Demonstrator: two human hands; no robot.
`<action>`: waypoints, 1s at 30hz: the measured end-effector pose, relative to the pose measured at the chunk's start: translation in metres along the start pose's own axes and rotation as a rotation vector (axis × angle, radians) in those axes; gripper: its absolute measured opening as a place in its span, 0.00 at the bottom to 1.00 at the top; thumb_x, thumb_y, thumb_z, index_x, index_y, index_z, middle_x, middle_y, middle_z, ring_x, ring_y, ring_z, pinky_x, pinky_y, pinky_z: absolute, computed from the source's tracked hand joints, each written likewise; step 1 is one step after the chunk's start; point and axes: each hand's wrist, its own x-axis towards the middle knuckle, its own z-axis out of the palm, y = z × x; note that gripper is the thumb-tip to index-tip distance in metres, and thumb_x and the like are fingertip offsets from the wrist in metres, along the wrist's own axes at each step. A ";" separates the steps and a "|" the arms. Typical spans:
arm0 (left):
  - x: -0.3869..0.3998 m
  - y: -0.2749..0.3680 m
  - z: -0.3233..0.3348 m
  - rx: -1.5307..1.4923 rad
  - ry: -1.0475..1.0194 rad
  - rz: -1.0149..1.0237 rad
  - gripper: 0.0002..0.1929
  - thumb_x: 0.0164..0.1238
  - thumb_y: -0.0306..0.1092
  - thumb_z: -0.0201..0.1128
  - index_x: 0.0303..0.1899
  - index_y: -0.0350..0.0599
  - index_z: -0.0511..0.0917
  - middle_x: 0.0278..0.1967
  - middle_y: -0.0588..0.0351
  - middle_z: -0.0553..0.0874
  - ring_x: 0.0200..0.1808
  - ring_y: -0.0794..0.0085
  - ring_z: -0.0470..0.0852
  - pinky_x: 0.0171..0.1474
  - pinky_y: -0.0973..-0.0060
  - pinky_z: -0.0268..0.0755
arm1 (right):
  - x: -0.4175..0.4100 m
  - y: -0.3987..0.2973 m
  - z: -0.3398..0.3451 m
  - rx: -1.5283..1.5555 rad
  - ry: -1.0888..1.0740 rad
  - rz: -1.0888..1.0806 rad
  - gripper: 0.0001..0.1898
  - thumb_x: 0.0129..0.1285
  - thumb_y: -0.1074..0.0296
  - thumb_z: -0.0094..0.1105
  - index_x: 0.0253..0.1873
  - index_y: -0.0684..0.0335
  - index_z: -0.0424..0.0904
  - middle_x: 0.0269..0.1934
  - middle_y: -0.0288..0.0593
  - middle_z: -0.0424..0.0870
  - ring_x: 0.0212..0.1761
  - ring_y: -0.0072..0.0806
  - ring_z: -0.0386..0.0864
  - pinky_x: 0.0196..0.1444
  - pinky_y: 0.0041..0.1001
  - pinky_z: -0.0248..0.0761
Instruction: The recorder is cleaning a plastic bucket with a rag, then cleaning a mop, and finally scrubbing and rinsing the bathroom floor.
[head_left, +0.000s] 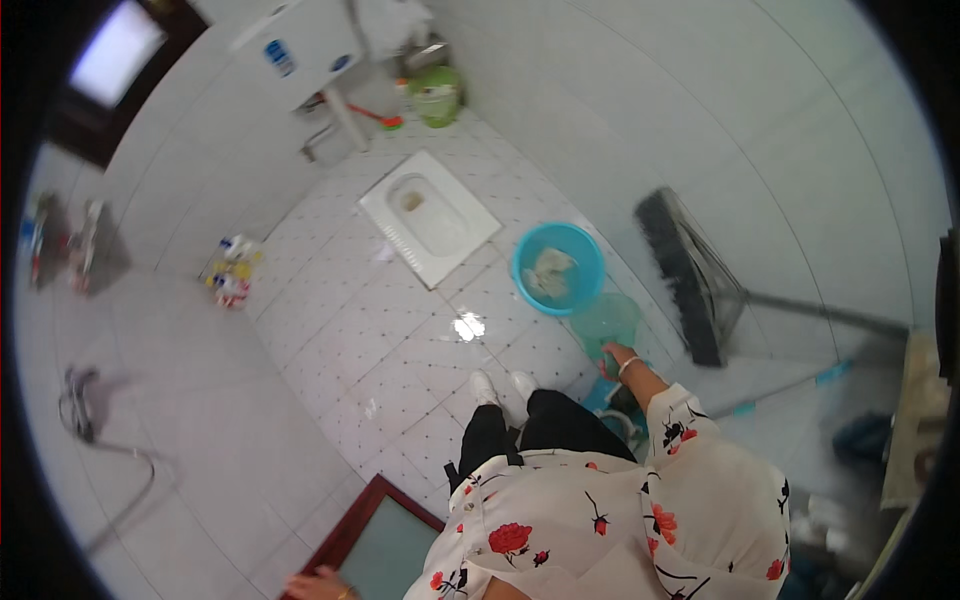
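Note:
My right hand (618, 360) grips the handle of a translucent green plastic dipper (606, 319). Its bowl overlaps the near rim of a round blue plastic basin (523, 281) in my view; whether they touch is unclear. A pale wet cloth (553, 271) lies inside that basin on the floor. At the bottom edge of the picture, my left hand (322, 583) is on the upper edge of a dark red framed door (360, 517) with a frosted panel. Part of this hand is cut off. Below my right wrist, blue items (616, 424) are partly hidden by my arm.
A white squat toilet (457, 232) is set in the tiled floor (337, 337). On the right stands a broad dark-headed broom or mop (679, 277). A green bin (436, 97) occupies the far corner, beside a red-handled brush (375, 116). A shower head (79, 405) hangs left.

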 end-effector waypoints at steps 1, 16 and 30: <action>0.004 0.090 -0.001 -0.063 -0.497 -0.017 0.38 0.45 0.41 0.65 0.61 0.36 0.63 0.60 0.40 0.67 0.63 0.48 0.61 0.63 0.58 0.55 | -0.006 0.004 -0.036 0.082 0.080 -0.019 0.11 0.57 0.64 0.55 0.41 0.62 0.68 0.20 0.46 0.75 0.18 0.34 0.73 0.18 0.33 0.71; 0.011 0.589 -0.144 -1.519 -1.533 0.920 0.14 0.59 0.35 0.63 0.44 0.37 0.76 0.33 0.59 0.80 0.35 0.79 0.76 0.40 0.81 0.70 | -0.059 0.093 -0.032 0.707 -0.374 -0.220 0.09 0.58 0.64 0.57 0.39 0.62 0.72 0.30 0.42 0.76 0.29 0.30 0.76 0.28 0.31 0.73; -0.104 0.700 -0.231 -1.276 -1.407 1.565 0.12 0.58 0.36 0.63 0.38 0.38 0.78 0.30 0.53 0.83 0.31 0.72 0.82 0.37 0.76 0.74 | 0.079 0.070 -0.114 0.389 -0.149 -0.175 0.14 0.52 0.61 0.63 0.36 0.65 0.74 0.27 0.43 0.78 0.22 0.30 0.78 0.23 0.30 0.74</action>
